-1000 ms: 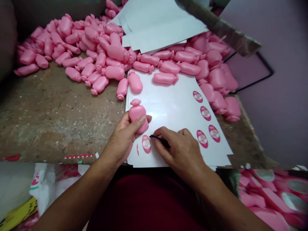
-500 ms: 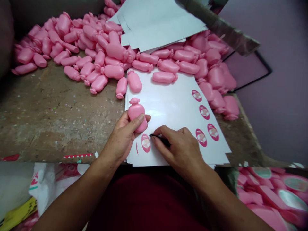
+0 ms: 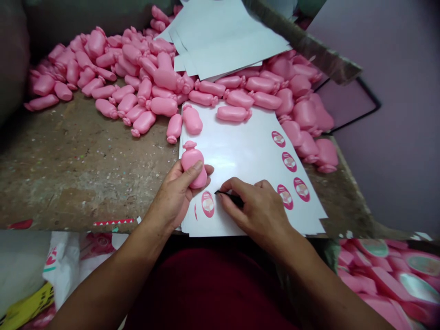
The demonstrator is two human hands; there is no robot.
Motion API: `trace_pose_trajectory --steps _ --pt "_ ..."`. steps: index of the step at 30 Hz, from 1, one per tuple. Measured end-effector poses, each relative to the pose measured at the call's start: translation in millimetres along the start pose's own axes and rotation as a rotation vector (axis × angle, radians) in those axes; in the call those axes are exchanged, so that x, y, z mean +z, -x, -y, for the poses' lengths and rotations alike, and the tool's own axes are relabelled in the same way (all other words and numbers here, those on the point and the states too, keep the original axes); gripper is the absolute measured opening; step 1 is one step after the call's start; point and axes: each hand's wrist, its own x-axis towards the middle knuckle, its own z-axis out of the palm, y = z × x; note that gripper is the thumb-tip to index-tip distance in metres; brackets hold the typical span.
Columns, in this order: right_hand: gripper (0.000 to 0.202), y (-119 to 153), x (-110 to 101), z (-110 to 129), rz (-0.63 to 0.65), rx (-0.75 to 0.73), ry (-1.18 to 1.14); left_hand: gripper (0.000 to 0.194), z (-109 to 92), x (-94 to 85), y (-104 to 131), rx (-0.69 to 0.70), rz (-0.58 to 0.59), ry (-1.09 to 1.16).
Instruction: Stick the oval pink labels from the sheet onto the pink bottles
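My left hand [image 3: 178, 188] is closed round a pink plastic bottle [image 3: 193, 166], its thumb across the front and its narrow neck pointing away from me. Below the bottle, an oval pink sticker [image 3: 207, 204] lies on the white label sheet [image 3: 237, 151]. My right hand [image 3: 257, 206] pinches a thin black pointed tool [image 3: 235, 200], mostly hidden by the fingers; whether it is a blade or tweezers I cannot tell. Its tip is just right of that sticker. Several more oval stickers [image 3: 289, 162] sit along the sheet's right side.
A large heap of pink bottles [image 3: 130, 64] covers the back of the worn wooden table [image 3: 68, 178]. White sheets [image 3: 227, 41] lie on top of the heap. At the lower right, below the table edge, are pink containers [image 3: 388, 275]. Two bottles rest on the label sheet's far end.
The whole view has shifted slightly. Both hands keep their grips, and the bottle and the black tool stay nearly where they were over the sheet.
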Motion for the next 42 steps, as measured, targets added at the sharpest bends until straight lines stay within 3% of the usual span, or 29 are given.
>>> trace_pose_trajectory --steps 4,7,9,12,14,17,22,26,42 --pt "0.016 -0.9 4.2 3.7 0.010 -0.057 0.067 0.020 -2.3 0.1 -0.5 -0.017 -0.003 0.045" --pt "0.022 -7.0 2.7 4.8 0.063 -0.005 0.019 0.023 -2.5 -0.3 -1.3 -0.034 -0.020 0.071" --pt "0.025 -10.8 -3.0 3.0 0.125 0.082 -0.142 0.022 -2.4 -0.2 -1.9 -0.033 -0.030 0.071" --pt "0.033 -12.4 -16.0 -1.0 0.219 0.227 -0.578 0.018 -2.9 0.6 -2.0 -0.014 -0.040 0.050" --pt "0.038 -10.8 -23.9 -2.3 0.230 0.283 -0.823 0.014 -3.9 1.9 -0.2 -0.002 -0.049 0.022" --pt "0.040 -7.9 -30.4 -1.0 0.198 0.303 -0.984 0.016 -5.1 4.3 8.5 -0.002 -0.017 -0.051" --pt "0.041 -7.0 -33.5 3.4 0.156 0.244 -0.977 0.033 -2.9 6.8 32.7 -0.111 0.190 -0.051" --pt "0.037 -5.6 -33.9 4.1 0.152 0.232 -0.980 0.052 -0.4 7.6 42.6 -0.175 0.284 -0.048" --pt "0.032 -3.9 -28.2 0.1 0.135 0.244 -0.951 0.064 1.6 9.7 43.1 -0.199 0.333 -0.068"
